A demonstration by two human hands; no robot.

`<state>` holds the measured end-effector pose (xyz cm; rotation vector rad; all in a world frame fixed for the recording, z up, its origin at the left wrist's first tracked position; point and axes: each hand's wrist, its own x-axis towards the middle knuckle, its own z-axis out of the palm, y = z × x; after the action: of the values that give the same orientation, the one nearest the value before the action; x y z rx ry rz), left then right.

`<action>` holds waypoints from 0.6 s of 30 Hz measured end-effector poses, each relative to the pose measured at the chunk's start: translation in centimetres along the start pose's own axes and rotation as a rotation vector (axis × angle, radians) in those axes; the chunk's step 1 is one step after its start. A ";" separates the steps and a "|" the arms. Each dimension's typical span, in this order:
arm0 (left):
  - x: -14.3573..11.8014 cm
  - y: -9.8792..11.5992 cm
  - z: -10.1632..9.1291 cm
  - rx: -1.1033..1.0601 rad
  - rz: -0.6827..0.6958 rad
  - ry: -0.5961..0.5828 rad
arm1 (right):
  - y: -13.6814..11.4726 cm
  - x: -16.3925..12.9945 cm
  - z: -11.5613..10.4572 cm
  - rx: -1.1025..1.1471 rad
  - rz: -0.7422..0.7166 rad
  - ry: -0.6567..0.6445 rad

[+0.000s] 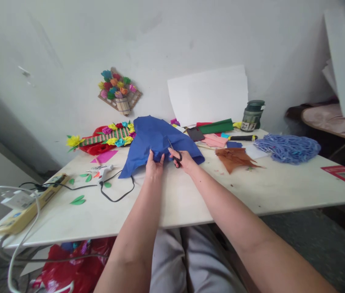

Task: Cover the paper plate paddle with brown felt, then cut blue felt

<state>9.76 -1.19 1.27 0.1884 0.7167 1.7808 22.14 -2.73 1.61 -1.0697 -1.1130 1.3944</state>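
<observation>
A large sheet of blue crepe paper spreads over the middle of the table, its near edge raised. My left hand pinches that near edge between thumb and fingers. In my right hand is a pair of scissors with black handles, its blades pointing away from me at the blue sheet. Whether the blades are parted cannot be made out. To the left lies a white glue gun with a black cord, among several green paper leaves.
A power strip with cables lies at the left edge. Behind are a flower-trimmed bamboo piece and a green bottle. On the right are brown crepe paper, a marker-like black tool and a blue yarn bundle.
</observation>
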 end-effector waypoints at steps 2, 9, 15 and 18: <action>0.0 0.0 0.0 -0.009 -0.003 0.004 | 0.1 0.0 0.2 -0.016 -0.014 0.028; 0.4 0.0 -0.2 0.003 0.023 0.001 | 0.3 0.2 0.1 -0.046 -0.030 0.017; 0.4 -0.1 -0.3 0.038 0.036 0.004 | 0.4 0.5 -1.0 -0.051 0.009 -0.103; 0.3 -0.2 -0.3 0.051 0.031 -0.007 | 0.4 0.6 -1.3 -0.053 0.029 -0.130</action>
<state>9.68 -0.98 0.85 0.2412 0.7583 1.7917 23.26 -2.00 0.95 -1.0478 -1.2389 1.4817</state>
